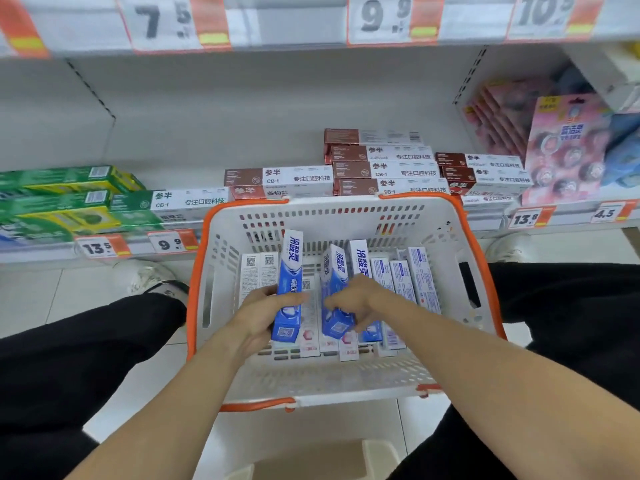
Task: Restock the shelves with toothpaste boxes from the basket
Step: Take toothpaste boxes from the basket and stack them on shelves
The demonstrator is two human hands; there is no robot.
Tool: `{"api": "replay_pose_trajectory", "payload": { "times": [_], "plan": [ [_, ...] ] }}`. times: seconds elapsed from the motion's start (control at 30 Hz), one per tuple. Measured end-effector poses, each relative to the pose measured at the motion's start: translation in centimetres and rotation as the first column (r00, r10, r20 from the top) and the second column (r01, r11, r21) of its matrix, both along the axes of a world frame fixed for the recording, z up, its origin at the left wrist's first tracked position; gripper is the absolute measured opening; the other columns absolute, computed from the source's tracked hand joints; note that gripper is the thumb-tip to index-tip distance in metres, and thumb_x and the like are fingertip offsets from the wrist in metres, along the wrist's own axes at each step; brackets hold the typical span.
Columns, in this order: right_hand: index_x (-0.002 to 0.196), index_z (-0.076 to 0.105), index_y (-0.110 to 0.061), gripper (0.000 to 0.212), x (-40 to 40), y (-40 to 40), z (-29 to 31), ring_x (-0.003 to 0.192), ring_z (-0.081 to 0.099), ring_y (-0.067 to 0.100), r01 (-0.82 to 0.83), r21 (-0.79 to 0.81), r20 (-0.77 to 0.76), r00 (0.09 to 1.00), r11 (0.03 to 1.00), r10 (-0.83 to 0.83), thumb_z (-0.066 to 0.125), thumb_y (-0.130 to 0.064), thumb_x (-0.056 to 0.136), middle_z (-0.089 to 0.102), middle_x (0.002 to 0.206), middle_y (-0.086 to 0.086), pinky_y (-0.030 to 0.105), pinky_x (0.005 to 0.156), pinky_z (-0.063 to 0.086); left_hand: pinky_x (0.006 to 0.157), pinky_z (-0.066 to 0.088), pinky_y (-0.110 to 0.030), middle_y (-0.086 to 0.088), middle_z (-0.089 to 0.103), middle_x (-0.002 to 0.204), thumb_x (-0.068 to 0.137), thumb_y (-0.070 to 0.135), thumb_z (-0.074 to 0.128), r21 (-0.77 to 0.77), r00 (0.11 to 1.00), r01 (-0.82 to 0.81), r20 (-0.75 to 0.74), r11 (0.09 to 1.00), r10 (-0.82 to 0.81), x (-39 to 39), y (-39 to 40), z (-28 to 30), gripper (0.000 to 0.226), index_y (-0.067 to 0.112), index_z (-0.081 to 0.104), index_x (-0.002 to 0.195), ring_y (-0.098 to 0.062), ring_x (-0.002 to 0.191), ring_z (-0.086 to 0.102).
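A white basket with an orange rim (478, 233) stands on the floor in front of the low shelf (214, 140). Several blue-and-white toothpaste boxes stand or lie inside it. My left hand (261, 311) grips one blue toothpaste box (290, 271) and holds it upright in the basket. My right hand (353, 299) closes on a second blue toothpaste box (334, 271) just to the right. More white-sided boxes (412, 282) lean at the basket's right side.
On the shelf sit green boxes (69, 195) at left, brown-and-white boxes (381, 168) in the middle and pink packs (561, 150) at right. Price tags line the shelf edge. My legs in black trousers flank the basket. A pale stool (311, 459) is below me.
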State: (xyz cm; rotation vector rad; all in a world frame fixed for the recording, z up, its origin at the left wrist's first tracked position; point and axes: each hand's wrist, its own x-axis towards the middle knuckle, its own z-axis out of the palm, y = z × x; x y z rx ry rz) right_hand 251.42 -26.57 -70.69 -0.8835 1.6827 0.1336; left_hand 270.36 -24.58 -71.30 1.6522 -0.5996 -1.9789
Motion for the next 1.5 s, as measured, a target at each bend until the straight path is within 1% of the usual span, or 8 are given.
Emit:
{"api": "replay_pose_trajectory", "payload": {
  "times": [0.2, 0.33, 0.43, 0.57, 0.87, 1.1, 1.3, 1.5],
  "plan": [
    [0.113, 0.067, -0.005, 0.028, -6.6, -2.9, 8.6, 0.08, 0.074, 0.021, 0.033, -0.014, 0.255, 0.967, 0.999, -0.028, 0.063, -0.02, 0.091, 0.076, 0.09, 0.009, 0.036, 0.077, 0.062, 0.054, 0.056, -0.032, -0.011, 0.072, 0.086, 0.085, 0.03, 0.074, -0.053, 0.999, -0.047, -0.028, 0.998, 0.045, -1.0, -1.5, 3.4, 0.053, 0.002, 0.055, 0.127, -0.02, 0.061, 0.07],
    [0.108, 0.068, -0.001, 0.02, -9.8, -4.0, 14.5, 0.087, 0.073, 0.025, -0.095, -0.09, 0.302, 0.946, 0.991, 0.118, 0.061, -0.01, 0.091, 0.075, 0.099, 0.016, 0.039, 0.081, 0.061, 0.055, 0.054, -0.031, -0.006, 0.07, 0.08, 0.098, 0.059, 0.034, -0.143, 0.992, -0.103, -0.091, 0.984, 0.091, -2.9, -1.6, 6.4, 0.049, 0.019, 0.06, 0.113, -0.018, 0.062, 0.066],
    [0.116, 0.065, 0.003, 0.032, -11.4, -4.3, 18.6, 0.087, 0.073, 0.026, -0.165, -0.145, 0.351, 0.913, 0.976, 0.206, 0.066, -0.009, 0.086, 0.074, 0.101, 0.017, 0.037, 0.075, 0.06, 0.075, 0.06, -0.044, -0.009, 0.075, 0.102, 0.101, 0.05, 0.035, -0.25, 0.991, -0.089, -0.12, 0.964, 0.06, -4.8, -1.2, 9.0, 0.047, 0.014, 0.056, 0.122, -0.027, 0.091, 0.074],
    [0.12, 0.059, 0.002, 0.049, -12.8, -3.5, 21.5, 0.077, 0.072, 0.023, -0.181, -0.181, 0.376, 0.896, 0.967, 0.238, 0.067, -0.005, 0.072, 0.074, 0.094, 0.015, 0.035, 0.069, 0.061, 0.105, 0.045, -0.056, -0.014, 0.069, 0.122, 0.095, 0.029, 0.051, -0.264, 0.943, -0.162, -0.324, 0.951, 0.071, -6.5, -0.6, 12.4, 0.042, 0.005, 0.059, 0.129, -0.031, 0.112, 0.066],
    [0.117, 0.054, -0.008, 0.069, -15.2, -1.6, 22.6, 0.07, 0.066, 0.018, -0.117, -0.349, 0.447, 0.851, 0.93, 0.275, 0.079, -0.012, 0.053, 0.07, 0.096, 0.016, 0.023, 0.055, 0.049, 0.077, 0.061, -0.041, -0.014, 0.072, 0.117, 0.081, 0.016, 0.069, -0.494, 0.984, -0.06, -0.173, 0.868, -0.031, -7.7, -1.8, 17.4, 0.049, 0.001, 0.058, 0.127, -0.03, 0.102, 0.071],
    [0.123, 0.05, -0.003, 0.06, -14.0, -0.8, 23.8, 0.072, 0.054, 0.018, 0.049, -0.531, 0.498, 0.826, 0.846, 0.265, 0.063, -0.001, 0.065, 0.064, 0.106, 0.026, 0.02, 0.057, 0.042, 0.081, 0.06, -0.039, -0.008, 0.074, 0.114, 0.08, 0.012, 0.069, -0.641, 0.983, 0.073, -0.082, 0.764, -0.163, -8.4, -2.5, 22.2, 0.043, 0.007, 0.063, 0.123, -0.027, 0.102, 0.072],
    [0.122, 0.052, -0.011, 0.051, -9.9, -1.3, 24.3, 0.098, 0.066, 0.038, 0.287, -0.659, 0.59, 0.771, 0.696, 0.241, 0.075, -0.008, 0.076, 0.068, 0.119, 0.014, 0.048, 0.084, 0.053, 0.082, 0.059, -0.042, -0.008, 0.075, 0.11, 0.071, 0.017, 0.075, -0.72, 0.989, 0.055, -0.054, 0.692, -0.136, -7.6, -5.6, 25.6, 0.049, 0.01, 0.067, 0.119, -0.029, 0.099, 0.073],
    [0.115, 0.07, -0.013, 0.05, -8.2, -5.3, 28.4, 0.102, 0.07, 0.014, 0.289, -0.875, 0.391, 0.895, 0.39, 0.214, 0.085, -0.017, 0.067, 0.075, 0.109, 0.0, 0.028, 0.09, 0.053, 0.073, 0.059, -0.038, 0.0, 0.077, 0.097, 0.075, 0.028, 0.072, -0.756, 0.992, -0.075, -0.121, 0.651, -0.026, -6.2, -10.1, 27.6, 0.039, 0.014, 0.067, 0.111, -0.019, 0.086, 0.074]
  ]
}}
